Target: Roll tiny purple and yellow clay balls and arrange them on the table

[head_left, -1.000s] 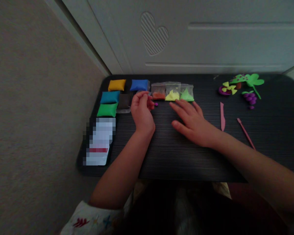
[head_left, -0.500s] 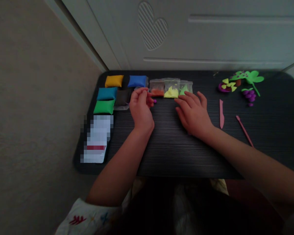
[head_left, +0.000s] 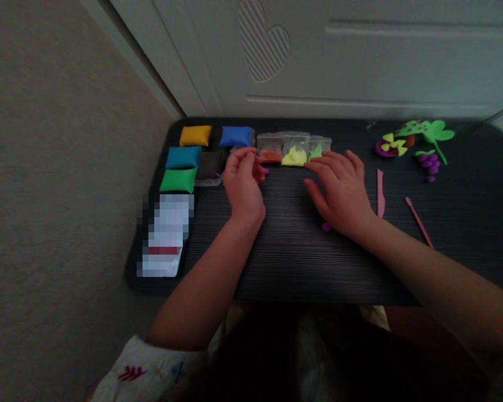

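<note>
I log: left hand (head_left: 246,181) toward the table's (head_left: 285,257) far edge, fingers curled, grip unclear to me; purple bead (head_left: 267,172) just beside them. Right hand (head_left: 344,187), fingers loosely spread; purple ball (head_left: 326,226) by its heel.

On the table (head_left: 285,268), the phone (head_left: 167,231) lies left of my left hand (head_left: 243,178), packets (head_left: 178,180) behind the phone. Bags (head_left: 294,157) lie beyond, between my hands. Right of my right hand (head_left: 339,187): knife (head_left: 380,192), then stick (head_left: 419,221), models (head_left: 428,163) behind.
</note>
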Demonstrator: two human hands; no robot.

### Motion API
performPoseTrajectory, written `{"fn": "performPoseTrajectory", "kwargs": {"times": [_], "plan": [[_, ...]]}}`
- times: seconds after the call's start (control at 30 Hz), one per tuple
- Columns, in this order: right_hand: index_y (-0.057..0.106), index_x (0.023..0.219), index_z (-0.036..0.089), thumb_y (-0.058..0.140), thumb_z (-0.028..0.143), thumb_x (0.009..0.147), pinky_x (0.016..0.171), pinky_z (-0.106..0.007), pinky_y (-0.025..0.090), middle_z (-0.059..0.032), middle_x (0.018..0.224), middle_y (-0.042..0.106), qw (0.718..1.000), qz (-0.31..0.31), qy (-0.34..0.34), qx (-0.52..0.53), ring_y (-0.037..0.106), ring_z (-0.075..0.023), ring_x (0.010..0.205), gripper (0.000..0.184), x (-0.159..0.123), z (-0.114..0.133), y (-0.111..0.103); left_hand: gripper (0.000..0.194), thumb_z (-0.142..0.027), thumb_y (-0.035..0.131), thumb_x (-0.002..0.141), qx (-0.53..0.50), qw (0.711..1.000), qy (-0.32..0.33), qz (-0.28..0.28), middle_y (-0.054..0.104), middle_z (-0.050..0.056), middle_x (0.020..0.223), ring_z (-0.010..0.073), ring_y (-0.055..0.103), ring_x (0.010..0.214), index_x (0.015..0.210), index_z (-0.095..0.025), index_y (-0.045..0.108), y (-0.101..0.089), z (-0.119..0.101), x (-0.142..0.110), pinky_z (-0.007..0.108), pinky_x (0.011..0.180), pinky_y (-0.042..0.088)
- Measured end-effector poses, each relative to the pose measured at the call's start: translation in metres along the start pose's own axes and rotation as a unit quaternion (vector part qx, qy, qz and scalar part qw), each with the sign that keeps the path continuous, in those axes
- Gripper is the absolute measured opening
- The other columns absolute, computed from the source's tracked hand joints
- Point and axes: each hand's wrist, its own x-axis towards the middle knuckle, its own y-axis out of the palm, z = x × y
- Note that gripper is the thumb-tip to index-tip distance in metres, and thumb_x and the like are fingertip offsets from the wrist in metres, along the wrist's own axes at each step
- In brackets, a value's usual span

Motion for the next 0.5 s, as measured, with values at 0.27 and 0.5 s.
{"fn": "performPoseTrajectory", "kwargs": {"times": [0.27, 0.5], "plan": [[0.049, 0.119, 0.016, 0.038, 0.038, 0.087, 0.105, -0.052, 0.011, -0.0119, 0.128, 0.047, 0.995, 0.084, -0.030, -0.045, 0.031, -0.0272, 0.126, 0.041, -0.013, -0.001, 0.004, 0.006, -0.019, 0.051, 0.075, -0.009, 1.000, 0.002, 0.004, 0.054, -0.003, 0.062, 0.0043, 0.047, 0.047, 0.073, -0.019, 0.056, 0.000, 0.000, 0.000, 0.017, 0.043, 0.034], [0.049, 0.118, 0.018, 0.036, 0.043, 0.087, 0.104, -0.051, 0.014, -0.0111, 0.128, 0.047, 0.997, 0.078, 0.008, 0.004, 0.032, -0.0267, 0.126, 0.042, -0.015, -0.007, -0.002, 0.006, -0.019, 0.050, 0.075, 0.003, 1.000, -0.008, 0.003, 0.054, -0.003, 0.064, 0.0043, 0.047, 0.047, 0.073, -0.020, 0.056, 0.001, -0.001, -0.001, 0.017, 0.043, 0.034]]}}
